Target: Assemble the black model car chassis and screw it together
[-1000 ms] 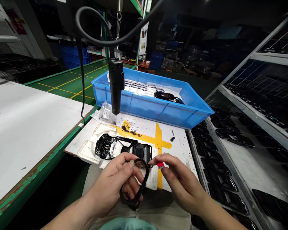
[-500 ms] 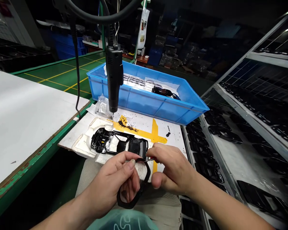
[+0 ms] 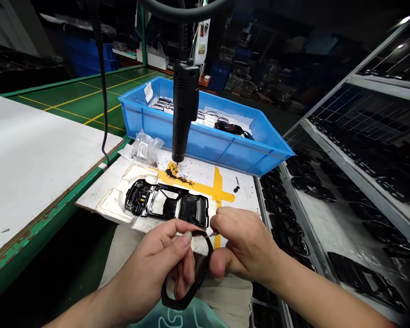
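Ringing a see-through middle, a black, angular frame (image 3: 205, 260) is pinched between thumb and fingers of the left hand (image 3: 169, 262); near its rim, a tool (image 3: 214, 233) is pinched by the right hand (image 3: 242, 239).

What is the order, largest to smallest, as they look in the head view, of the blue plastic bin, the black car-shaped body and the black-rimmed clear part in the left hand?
1. Blue plastic bin
2. Black car-shaped body
3. Black-rimmed clear part, though nearer the camera
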### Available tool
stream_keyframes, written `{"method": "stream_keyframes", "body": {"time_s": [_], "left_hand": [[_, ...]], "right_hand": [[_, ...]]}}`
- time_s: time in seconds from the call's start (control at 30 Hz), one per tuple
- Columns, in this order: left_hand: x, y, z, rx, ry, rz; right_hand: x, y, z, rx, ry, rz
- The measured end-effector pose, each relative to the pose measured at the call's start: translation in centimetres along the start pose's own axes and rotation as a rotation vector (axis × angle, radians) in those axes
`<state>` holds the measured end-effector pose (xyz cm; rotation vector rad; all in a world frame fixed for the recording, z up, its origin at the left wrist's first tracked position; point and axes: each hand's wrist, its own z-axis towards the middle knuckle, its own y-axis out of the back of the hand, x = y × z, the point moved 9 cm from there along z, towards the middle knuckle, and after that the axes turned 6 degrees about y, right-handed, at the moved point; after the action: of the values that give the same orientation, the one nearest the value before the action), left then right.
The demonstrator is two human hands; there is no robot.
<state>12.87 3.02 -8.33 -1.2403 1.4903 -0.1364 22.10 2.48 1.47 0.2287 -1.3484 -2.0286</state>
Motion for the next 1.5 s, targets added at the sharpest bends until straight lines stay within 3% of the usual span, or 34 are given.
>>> {"method": "stream_keyframes", "body": {"time_s": [0.23,0.47,0.63,0.83,1.0,1.13,1.23,1.37,1.43,1.5], "left_hand": [[0.2,0.1,-0.2,-0.011,0.025,-0.027],[0.6,0.4,-0.4,-0.043,0.043,-0.067],[1.0,0.5,-0.2,-0.032,0.057,-0.063],[1.1,1.2,-0.2,-0.097,0.052,-0.044],[1.3,0.8,-0.3,-0.088,0.061,-0.031],[1.1,1.1,-0.4,-0.117,0.02,-0.038],[0.9,1.2,-0.5,-0.114,0.001,-0.028],[0.5,1.7,-0.5,-0.164,-0.024,0.01],[0.2,1.9,-0.7,-0.203,-0.067,0.068],[-0.3,2.4,-1.3,-0.295,-0.177,0.156]], "right_hand": [[0.2,0.4,-0.1,-0.063,0.043,-0.079],[1.1,0.2,0.1,-0.038,0.112,-0.146],[0.4,0.1,0.1,-0.085,0.043,-0.179],[1.1,-0.6,0.1,-0.042,0.108,-0.134],[0.5,-0.3,0.0,-0.065,0.028,-0.123],[1.2,-0.5,0.1,-0.043,0.082,-0.1],[0.7,-0.1,0.2,-0.089,0.027,-0.083],[0.9,-0.8,0.0,-0.04,0.055,-0.035],[0.7,-0.7,-0.2,-0.078,-0.007,0.067],[-0.3,-1.1,-0.7,-0.093,-0.199,0.276]]}}
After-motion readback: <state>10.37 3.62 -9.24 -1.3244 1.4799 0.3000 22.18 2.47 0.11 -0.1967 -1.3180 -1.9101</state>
